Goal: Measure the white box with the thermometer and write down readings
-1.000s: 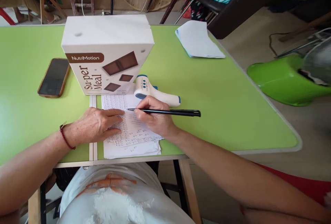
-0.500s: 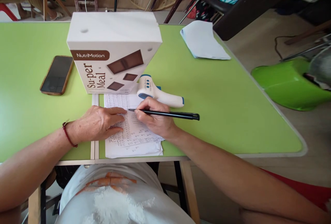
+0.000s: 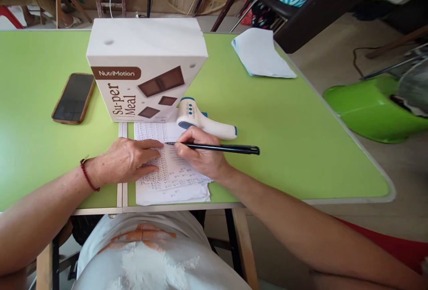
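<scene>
black pen (image 3: 230,148) in the head view: it lies pinched between the thumb and fingers of my right hand (image 3: 203,155), which is curled in a writing grip, fingertips drawn together on the barrel near the point. from my grip the long end runs out to the right, over the back of my hand and past it, nearly level, while the short writing end juts out to the left, over the papers (image 3: 172,197). the nib sits right beside the index fingertip of my left hand (image 3: 125,160); whether it presses on the sheet i cannot tell.

my left hand is spread loosely, palm down, on the written side of the papers, fingers stretched towards the pen, with nothing in its grasp that i can see. a dark red bracelet (image 3: 88,176) circles that wrist. the papers lie at the near edge of the worktop (image 3: 290,129), covered in small writing, too fine to read.

just beyond my right hand rests a white and blue thermometer (image 3: 214,127). the white box (image 3: 147,38) stands behind the papers, and a phone (image 3: 73,98) lies left of it. farther off, on the right, is a folded sheet (image 3: 262,53).
</scene>
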`<action>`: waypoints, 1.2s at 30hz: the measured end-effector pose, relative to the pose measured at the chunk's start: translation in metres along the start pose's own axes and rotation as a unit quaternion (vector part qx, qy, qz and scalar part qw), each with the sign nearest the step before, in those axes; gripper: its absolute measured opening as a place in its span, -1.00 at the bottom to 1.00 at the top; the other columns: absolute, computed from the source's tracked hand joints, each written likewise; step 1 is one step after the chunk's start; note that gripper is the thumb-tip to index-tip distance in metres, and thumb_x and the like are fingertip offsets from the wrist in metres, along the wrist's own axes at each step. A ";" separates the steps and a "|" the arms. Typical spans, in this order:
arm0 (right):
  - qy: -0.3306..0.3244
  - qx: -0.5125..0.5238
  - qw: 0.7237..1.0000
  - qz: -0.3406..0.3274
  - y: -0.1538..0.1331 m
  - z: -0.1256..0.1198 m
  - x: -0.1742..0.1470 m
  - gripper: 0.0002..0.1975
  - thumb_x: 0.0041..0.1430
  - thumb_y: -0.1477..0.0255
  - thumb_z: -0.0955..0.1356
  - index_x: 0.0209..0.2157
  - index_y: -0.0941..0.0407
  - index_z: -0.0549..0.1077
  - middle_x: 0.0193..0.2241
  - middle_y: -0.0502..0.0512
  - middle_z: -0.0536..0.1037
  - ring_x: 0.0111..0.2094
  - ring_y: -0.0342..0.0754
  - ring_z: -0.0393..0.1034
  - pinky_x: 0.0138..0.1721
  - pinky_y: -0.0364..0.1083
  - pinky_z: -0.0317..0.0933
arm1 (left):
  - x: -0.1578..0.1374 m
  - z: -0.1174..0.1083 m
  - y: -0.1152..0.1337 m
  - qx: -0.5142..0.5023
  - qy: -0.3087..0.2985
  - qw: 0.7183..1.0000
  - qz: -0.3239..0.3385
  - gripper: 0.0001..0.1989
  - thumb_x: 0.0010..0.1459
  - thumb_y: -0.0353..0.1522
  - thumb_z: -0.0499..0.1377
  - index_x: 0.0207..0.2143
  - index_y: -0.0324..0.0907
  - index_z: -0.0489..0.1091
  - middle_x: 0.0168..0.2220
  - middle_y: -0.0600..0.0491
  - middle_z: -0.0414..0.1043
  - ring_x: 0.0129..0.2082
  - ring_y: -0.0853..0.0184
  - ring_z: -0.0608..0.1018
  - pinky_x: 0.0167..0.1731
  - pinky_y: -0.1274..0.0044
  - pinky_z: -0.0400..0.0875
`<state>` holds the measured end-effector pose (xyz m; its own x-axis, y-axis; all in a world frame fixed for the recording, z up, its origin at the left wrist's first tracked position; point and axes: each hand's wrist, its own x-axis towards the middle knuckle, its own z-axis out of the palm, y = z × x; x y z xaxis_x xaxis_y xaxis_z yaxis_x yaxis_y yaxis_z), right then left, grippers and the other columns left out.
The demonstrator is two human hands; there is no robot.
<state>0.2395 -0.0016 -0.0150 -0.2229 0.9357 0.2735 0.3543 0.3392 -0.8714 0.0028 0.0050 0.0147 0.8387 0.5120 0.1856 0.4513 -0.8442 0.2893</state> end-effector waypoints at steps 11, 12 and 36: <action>0.008 -0.012 0.999 -0.034 0.002 0.000 0.001 -0.87 0.09 0.45 0.34 -0.50 0.04 0.31 -0.63 -0.11 0.38 -0.62 -0.19 0.18 -0.60 -0.16 0.06 | 0.000 -0.001 0.000 0.005 -0.004 1.000 -0.002 -0.79 0.34 -0.30 0.22 -0.09 -0.23 0.56 0.12 -0.04 0.58 -0.32 0.24 0.72 -0.52 0.48 0.46; 0.009 -0.010 0.999 -0.041 0.002 0.000 0.001 -0.87 0.08 0.46 0.34 -0.51 0.04 0.31 -0.63 -0.11 0.38 -0.62 -0.19 0.18 -0.60 -0.16 0.06 | 0.001 -0.001 0.001 0.005 -0.005 1.000 -0.003 -0.79 0.34 -0.30 0.22 -0.08 -0.23 0.56 0.12 -0.04 0.58 -0.32 0.24 0.72 -0.51 0.48 0.47; 0.023 -0.031 0.999 -0.036 0.002 0.000 0.001 -0.89 0.06 0.47 0.32 -0.51 0.04 0.31 -0.63 -0.10 0.40 -0.59 -0.17 0.23 -0.56 -0.15 0.14 | -0.001 -0.002 -0.001 0.005 0.001 1.000 0.004 -0.78 0.36 -0.30 0.19 -0.09 -0.23 0.56 0.12 -0.06 0.58 -0.30 0.25 0.72 -0.47 0.50 0.50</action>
<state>0.2399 -0.0003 -0.0160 -0.2080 0.9117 0.3544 0.3952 0.4098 -0.8221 0.0011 0.0055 0.0160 0.8419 0.5055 0.1890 0.4477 -0.8498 0.2783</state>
